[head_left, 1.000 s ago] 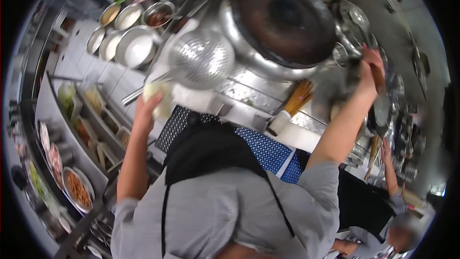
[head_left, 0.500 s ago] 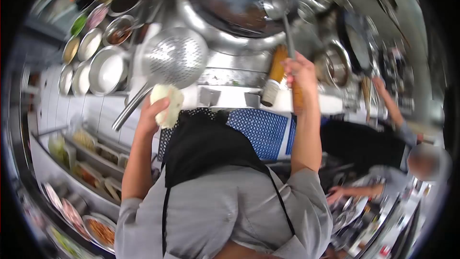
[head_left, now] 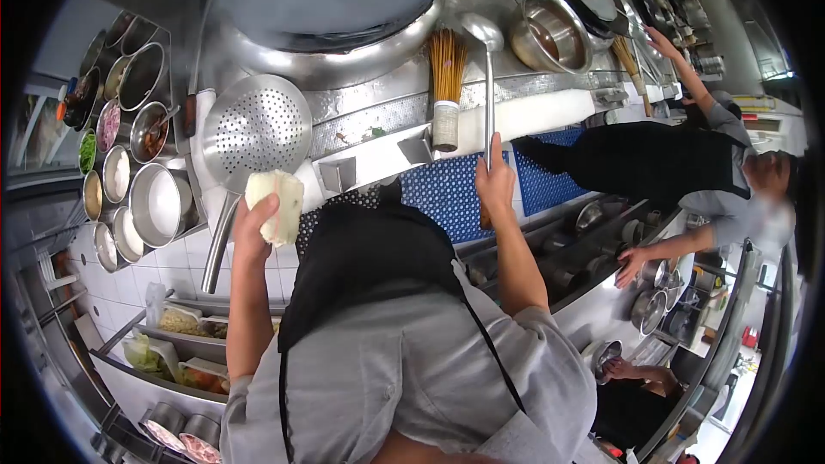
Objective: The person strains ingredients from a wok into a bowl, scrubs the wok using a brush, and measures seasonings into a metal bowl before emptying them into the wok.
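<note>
while left hand (head_left: 255,228) clasps cloth (head_left: 280,206) near strainer (head_left: 259,125), right hand (head_left: 496,180) clasps ladle (head_left: 490,86) across counter edge (head_left: 374,161); narrow gap to brush (head_left: 447,90)

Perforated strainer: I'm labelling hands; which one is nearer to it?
Left: the left hand is below the strainer, beside its handle; the right hand, holding the ladle, is well to its right.

Single head view, wide fisheye, looks forward and steeply down; apron (head_left: 369,271) close below, counter's near edge (head_left: 382,153) mid-view, wok (head_left: 344,41) beyond, cropped at top.
</note>
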`<state>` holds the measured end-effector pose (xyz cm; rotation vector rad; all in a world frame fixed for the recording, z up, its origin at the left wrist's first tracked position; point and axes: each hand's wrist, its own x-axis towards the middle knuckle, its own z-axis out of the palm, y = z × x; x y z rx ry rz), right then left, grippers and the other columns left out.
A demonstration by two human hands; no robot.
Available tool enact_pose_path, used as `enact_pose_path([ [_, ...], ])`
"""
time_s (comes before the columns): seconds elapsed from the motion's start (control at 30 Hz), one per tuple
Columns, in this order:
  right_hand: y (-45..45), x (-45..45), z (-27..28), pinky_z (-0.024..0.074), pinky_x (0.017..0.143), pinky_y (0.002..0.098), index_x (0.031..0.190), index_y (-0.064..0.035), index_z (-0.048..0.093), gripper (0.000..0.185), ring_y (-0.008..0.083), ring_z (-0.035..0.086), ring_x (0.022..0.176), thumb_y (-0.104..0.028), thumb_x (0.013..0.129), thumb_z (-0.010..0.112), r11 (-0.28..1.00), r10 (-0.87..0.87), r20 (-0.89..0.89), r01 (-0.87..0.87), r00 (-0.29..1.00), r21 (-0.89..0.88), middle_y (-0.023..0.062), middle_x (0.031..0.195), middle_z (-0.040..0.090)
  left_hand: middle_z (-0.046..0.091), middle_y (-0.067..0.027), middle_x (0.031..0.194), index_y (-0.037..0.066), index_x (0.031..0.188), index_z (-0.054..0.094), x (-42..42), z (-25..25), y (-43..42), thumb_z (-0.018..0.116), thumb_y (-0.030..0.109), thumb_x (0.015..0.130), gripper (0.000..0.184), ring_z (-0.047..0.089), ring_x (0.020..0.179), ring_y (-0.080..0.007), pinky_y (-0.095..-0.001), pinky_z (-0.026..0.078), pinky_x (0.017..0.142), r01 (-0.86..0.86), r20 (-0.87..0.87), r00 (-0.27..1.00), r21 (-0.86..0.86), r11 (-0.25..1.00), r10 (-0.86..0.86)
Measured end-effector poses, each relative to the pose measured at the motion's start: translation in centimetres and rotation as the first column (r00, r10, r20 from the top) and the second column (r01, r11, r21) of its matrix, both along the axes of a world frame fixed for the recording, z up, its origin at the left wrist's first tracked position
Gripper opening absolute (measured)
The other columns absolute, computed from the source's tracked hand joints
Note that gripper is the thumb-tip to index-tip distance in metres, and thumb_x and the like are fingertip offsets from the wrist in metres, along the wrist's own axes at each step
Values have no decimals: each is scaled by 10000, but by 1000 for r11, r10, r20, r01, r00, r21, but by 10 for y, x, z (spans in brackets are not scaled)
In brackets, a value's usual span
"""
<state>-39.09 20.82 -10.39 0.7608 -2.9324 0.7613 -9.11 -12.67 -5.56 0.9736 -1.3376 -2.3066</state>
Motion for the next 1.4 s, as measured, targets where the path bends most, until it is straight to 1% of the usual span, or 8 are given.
enact_pose_path([
  [0.23,-17,-10,-4,491,815,522,1445,19,409,662,463,646,884,-228,890,671,988,68,-345,-15,936,154,315,974,660,657,-170,1042,-50,1258,517,-22,19,1,733,384,787,675,687,870,-264,-373,571,760,61,-42,997,-19,998,-61],
  [0.43,-101,-41,3,520,848,455,1512,10,254,833,413,646,884,-244,850,690,999,-25,246,18,969,30,289,1074,645,678,-140,995,-50,1200,571,-48,24,13,751,384,782,629,685,851,-213,-332,556,736,94,-74,993,-5,996,-94],
  [0.53,-85,-57,16,543,799,400,1516,48,208,871,324,661,841,-211,836,687,859,36,644,306,764,-411,254,1047,654,677,-138,1003,-50,1203,572,-45,28,15,742,388,791,625,684,860,-211,-329,554,746,83,-95,991,-89,993,-92],
  [0.6,-80,-56,58,552,757,363,1492,76,264,832,244,659,802,-202,838,697,901,-83,686,349,722,-258,217,995,659,679,-134,1013,-46,1219,565,-41,23,14,718,358,825,584,684,874,-211,-331,554,758,44,-121,991,-68,997,-52],
  [0.83,-142,-42,53,483,949,496,1439,-177,462,762,496,589,1066,-520,804,705,887,100,333,-236,938,398,367,1179,556,676,-136,1046,-42,1238,554,-44,6,20,689,291,858,523,682,906,-212,-343,556,791,29,-93,995,6,1000,-28],
  [1.13,-77,-34,35,536,808,430,1474,-98,290,764,404,668,908,-186,817,669,998,-35,439,51,898,-24,250,1052,672,677,-137,1060,-47,1235,558,-40,-4,19,684,311,857,535,681,925,-218,-345,550,806,21,-94,995,39,999,-17],
  [1.27,-50,-34,105,547,515,352,1405,-65,417,578,230,658,698,-142,864,604,833,165,864,402,476,-380,170,938,666,679,-125,1050,-51,1220,574,-30,6,16,701,295,853,520,677,910,-201,-333,544,799,27,-59,998,8,1000,-26],
  [1.4,-64,-43,171,577,508,356,1442,-91,385,685,260,681,669,-201,856,723,630,523,739,392,425,-671,224,969,669,686,-105,1015,-52,1180,609,-44,20,11,737,266,830,489,661,879,-171,-315,533,775,-24,-75,997,-44,999,21],
])
